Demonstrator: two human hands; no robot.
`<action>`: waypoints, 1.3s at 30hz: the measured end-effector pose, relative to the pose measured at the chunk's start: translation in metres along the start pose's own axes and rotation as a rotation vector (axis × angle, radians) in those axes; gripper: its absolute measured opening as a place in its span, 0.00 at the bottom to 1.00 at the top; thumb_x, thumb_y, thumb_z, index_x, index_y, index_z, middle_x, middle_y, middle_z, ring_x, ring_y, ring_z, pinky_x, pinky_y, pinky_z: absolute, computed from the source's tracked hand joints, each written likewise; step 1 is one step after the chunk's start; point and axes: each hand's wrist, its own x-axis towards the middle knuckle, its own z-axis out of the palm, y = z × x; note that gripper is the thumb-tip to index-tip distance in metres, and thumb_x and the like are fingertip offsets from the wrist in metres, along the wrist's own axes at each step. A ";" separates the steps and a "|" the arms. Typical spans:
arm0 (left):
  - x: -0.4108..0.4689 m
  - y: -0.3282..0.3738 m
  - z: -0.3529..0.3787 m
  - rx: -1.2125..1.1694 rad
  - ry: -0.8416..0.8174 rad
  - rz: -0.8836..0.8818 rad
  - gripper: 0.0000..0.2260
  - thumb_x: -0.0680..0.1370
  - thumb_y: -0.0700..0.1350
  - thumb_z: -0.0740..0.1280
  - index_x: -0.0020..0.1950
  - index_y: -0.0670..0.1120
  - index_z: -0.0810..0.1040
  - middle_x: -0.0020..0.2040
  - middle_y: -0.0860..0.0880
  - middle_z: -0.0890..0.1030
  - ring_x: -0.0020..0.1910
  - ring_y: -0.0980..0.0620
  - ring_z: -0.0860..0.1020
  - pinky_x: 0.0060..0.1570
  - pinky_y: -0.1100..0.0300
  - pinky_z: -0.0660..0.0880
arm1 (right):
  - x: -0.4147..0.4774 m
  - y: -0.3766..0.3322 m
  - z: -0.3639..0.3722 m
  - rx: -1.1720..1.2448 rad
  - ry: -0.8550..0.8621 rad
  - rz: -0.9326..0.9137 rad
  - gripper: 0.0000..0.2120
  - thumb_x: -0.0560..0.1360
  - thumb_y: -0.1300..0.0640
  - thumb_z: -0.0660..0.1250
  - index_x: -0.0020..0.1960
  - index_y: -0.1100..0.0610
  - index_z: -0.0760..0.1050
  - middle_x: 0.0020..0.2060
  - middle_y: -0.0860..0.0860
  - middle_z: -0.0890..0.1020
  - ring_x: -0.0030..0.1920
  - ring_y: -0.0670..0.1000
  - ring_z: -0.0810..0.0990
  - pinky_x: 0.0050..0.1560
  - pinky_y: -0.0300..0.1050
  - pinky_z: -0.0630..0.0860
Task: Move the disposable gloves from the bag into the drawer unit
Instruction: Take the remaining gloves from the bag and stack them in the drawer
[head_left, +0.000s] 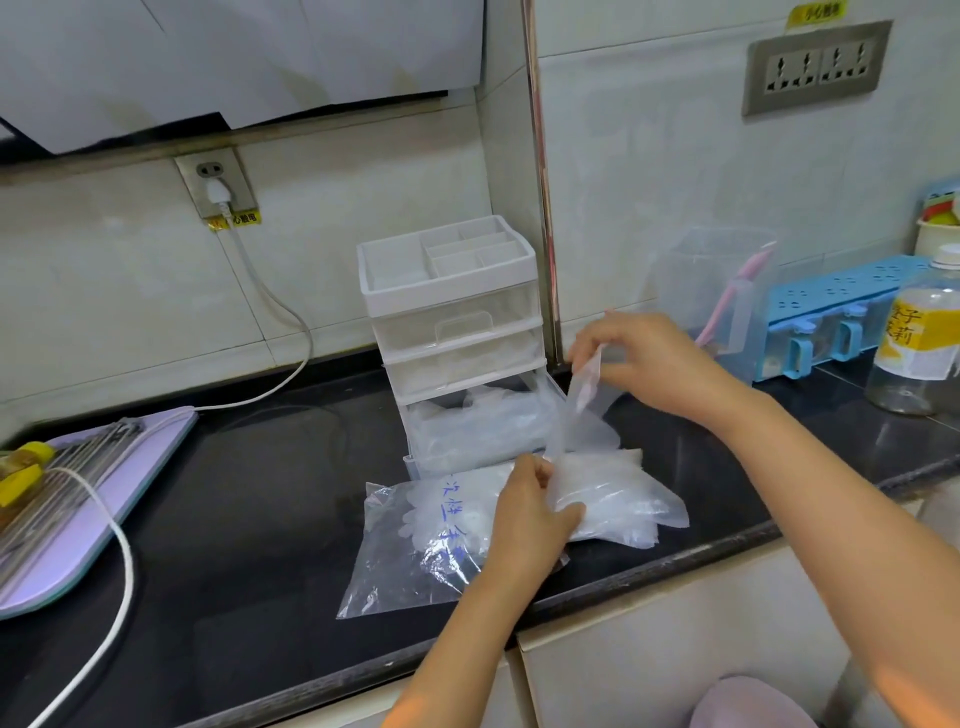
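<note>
A clear zip bag with blue writing lies on the black counter, still holding thin translucent gloves. My left hand grips the bag's mouth and a wad of gloves spilling out to the right. My right hand pinches one glove, lifted above the pile. Behind stands a white drawer unit with three clear drawers. Its bottom drawer is pulled out and holds several gloves.
The black counter ends at a front edge near me. A purple cutting board with a wire rack and a white cable lies left. A clear container, a blue spice box and a bottle stand right.
</note>
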 end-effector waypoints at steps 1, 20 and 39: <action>0.000 0.000 0.000 -0.008 0.002 -0.014 0.14 0.73 0.40 0.71 0.49 0.50 0.67 0.46 0.57 0.73 0.41 0.52 0.76 0.36 0.57 0.77 | 0.003 -0.002 -0.005 0.067 0.076 0.019 0.07 0.73 0.63 0.69 0.43 0.52 0.81 0.48 0.49 0.83 0.53 0.47 0.78 0.57 0.40 0.71; -0.004 0.073 -0.069 -0.436 0.212 0.153 0.21 0.74 0.51 0.71 0.65 0.53 0.69 0.60 0.59 0.74 0.59 0.63 0.74 0.50 0.73 0.71 | 0.040 -0.088 -0.020 -0.277 0.012 -0.185 0.10 0.73 0.59 0.61 0.38 0.65 0.75 0.28 0.54 0.75 0.31 0.54 0.71 0.32 0.45 0.67; 0.061 0.059 -0.129 -0.165 0.109 -0.070 0.14 0.77 0.40 0.66 0.31 0.47 0.80 0.21 0.51 0.68 0.21 0.55 0.66 0.29 0.62 0.66 | 0.063 -0.023 0.008 0.543 -0.290 0.253 0.10 0.69 0.54 0.75 0.46 0.59 0.83 0.36 0.50 0.83 0.34 0.46 0.79 0.40 0.36 0.75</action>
